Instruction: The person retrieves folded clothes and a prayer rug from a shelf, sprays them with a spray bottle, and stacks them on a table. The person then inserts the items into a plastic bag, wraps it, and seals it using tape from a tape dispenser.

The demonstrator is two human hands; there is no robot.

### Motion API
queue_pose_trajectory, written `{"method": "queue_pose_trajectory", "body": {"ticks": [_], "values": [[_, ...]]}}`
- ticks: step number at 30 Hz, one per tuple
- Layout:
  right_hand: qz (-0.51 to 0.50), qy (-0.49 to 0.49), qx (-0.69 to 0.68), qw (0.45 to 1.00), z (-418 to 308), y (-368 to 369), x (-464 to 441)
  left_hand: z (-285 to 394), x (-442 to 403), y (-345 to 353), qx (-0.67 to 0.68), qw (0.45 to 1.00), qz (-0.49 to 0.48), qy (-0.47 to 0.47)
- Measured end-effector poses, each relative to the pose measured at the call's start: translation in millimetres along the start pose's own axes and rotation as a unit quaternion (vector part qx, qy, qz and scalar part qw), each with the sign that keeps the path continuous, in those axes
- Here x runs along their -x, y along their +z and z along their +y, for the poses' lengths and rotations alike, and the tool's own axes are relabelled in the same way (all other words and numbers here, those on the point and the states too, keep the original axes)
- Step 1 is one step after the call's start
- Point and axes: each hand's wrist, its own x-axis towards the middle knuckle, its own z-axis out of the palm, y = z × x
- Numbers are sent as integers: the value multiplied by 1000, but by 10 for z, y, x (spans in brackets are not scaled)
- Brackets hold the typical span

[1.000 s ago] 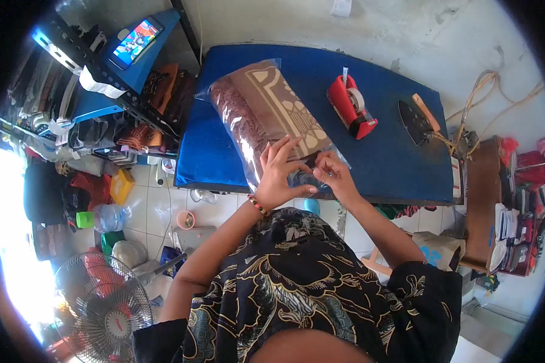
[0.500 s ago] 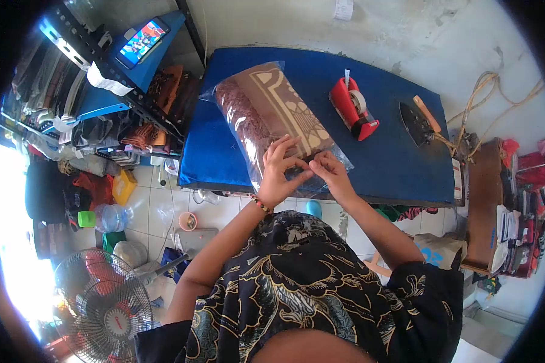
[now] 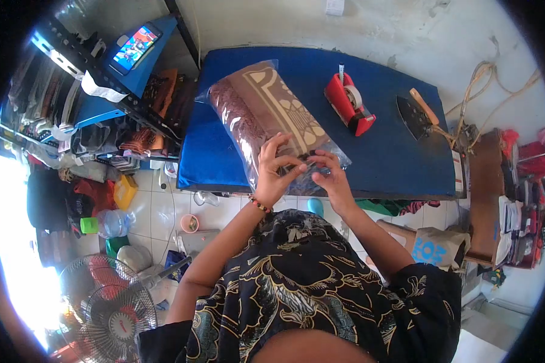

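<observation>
A folded brown and cream patterned textile in a clear plastic bag (image 3: pixel 257 109) lies slanted on the blue table (image 3: pixel 393 163). At the bag's near end, my left hand (image 3: pixel 277 169) has thumb and index finger pinched together, on plastic as far as I can tell, its other fingers on the bag. Just to the right, my right hand (image 3: pixel 330 175) has its thumb apart from curled fingers, which touch the loose plastic flap. Any small thing between the hands is too small to make out.
A red tape dispenser (image 3: pixel 349 106) stands right of the bag. Farther right lies a dark iron with a wooden handle (image 3: pixel 416 115). A phone (image 3: pixel 135 48) rests on the left shelf. Below left is a fan (image 3: pixel 121 323); a paper bag (image 3: pixel 436 247) is at lower right.
The thumb and fingers of my right hand, near my left fingertips half a second ago, have parted. The bag looks nearly unmoved; the whole view has shifted slightly.
</observation>
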Motion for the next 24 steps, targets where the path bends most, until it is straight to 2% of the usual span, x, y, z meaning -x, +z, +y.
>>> {"method": "queue_pose_trajectory", "body": {"ticks": [1,3,5,6,8,10,11,14,15,19,21,24], "values": [[20,25,-53,998,26,25,6,13,9,8,-51,999,-12,16],[63,22,-21,998,-2,-121,-22,51,42,15,-151,987,-38,49],[114,3,-1,994,69,-367,-70,46,188,141,-279,945,-129,113],[131,-45,74,988,101,-527,-74,16,289,202,-340,913,-173,145],[108,-79,209,969,167,-838,-11,-229,540,309,-401,852,-243,231],[-26,-111,274,955,216,-904,120,-458,727,370,-432,801,-305,282],[-93,-126,303,940,236,-915,193,-584,787,407,-450,795,-309,264],[-226,-160,387,879,285,-758,308,-798,812,469,-492,791,-252,264],[-252,-137,387,876,307,-686,321,-827,829,476,-456,815,-269,236],[-313,-247,452,798,443,-474,274,-695,779,391,-389,861,-292,151],[-268,-290,473,788,653,-391,221,-753,809,390,-356,885,-280,112],[-160,-364,502,768,835,-277,94,-833,825,417,-365,886,-246,146]]}}
